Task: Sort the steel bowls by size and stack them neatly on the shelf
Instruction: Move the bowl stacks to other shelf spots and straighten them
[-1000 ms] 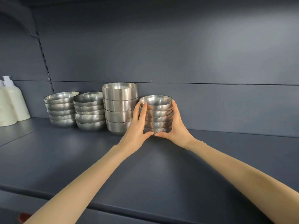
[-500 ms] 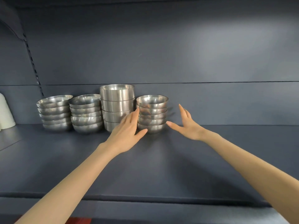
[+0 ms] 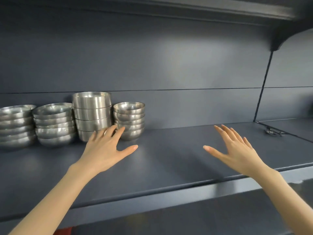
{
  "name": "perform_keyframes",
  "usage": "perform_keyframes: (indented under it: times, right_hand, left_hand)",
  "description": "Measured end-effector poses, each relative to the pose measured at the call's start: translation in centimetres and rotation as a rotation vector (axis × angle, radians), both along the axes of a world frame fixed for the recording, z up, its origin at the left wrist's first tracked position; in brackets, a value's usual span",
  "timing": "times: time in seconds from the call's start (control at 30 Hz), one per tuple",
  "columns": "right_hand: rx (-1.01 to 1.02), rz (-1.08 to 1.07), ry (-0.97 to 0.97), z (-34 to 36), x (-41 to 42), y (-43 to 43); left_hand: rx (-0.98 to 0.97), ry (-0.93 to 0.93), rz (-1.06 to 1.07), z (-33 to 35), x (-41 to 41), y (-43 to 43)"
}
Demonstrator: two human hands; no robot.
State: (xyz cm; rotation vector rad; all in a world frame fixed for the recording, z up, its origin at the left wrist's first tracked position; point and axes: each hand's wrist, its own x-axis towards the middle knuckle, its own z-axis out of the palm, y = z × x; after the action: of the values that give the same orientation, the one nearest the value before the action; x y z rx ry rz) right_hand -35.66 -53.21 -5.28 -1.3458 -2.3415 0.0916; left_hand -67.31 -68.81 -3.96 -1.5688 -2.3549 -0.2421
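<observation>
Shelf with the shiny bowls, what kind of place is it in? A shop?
Probably a shop or storeroom, though that's not certain. The shelf is long and dark, with a flat back panel and a slim upright dividing bays, and steel bowls stand in four stacks.

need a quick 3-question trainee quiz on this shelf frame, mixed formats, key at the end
1. Count: how many steel bowl stacks stand on the shelf?
2. True or false: the left hand and the right hand are both open and hold nothing.
3. Which stack is tallest? A) the leftmost one B) the straight-sided stack, third from the left C) the rightmost one

Key: 1) four 2) true 3) B
</observation>
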Motion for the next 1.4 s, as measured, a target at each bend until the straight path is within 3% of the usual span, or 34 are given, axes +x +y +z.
perform_keyframes:
  times: [0.3, 0.73, 1.1, 1.4]
  right_hand:
    - [0.01, -0.158, -0.022, -1.7, 9.8, -0.2]
    - [-0.001, -0.362, -0.133, -1.7, 32.2, 0.4]
    - [-0.026, -0.463, -0.195, -0.8, 44.7, 5.5]
    - [0.028, -0.517, -0.154, 0.0, 51.6, 15.5]
  left_hand:
    - [0.035, -0.05, -0.019, -0.3, 5.4, 1.2]
    - [0.055, -0.153, -0.221, 0.1, 26.5, 9.0]
    - [-0.017, -0.18, -0.382, 1.0, 40.2, 18.6]
    - [-0.033, -0.137, -0.419, 1.7, 47.4, 29.9]
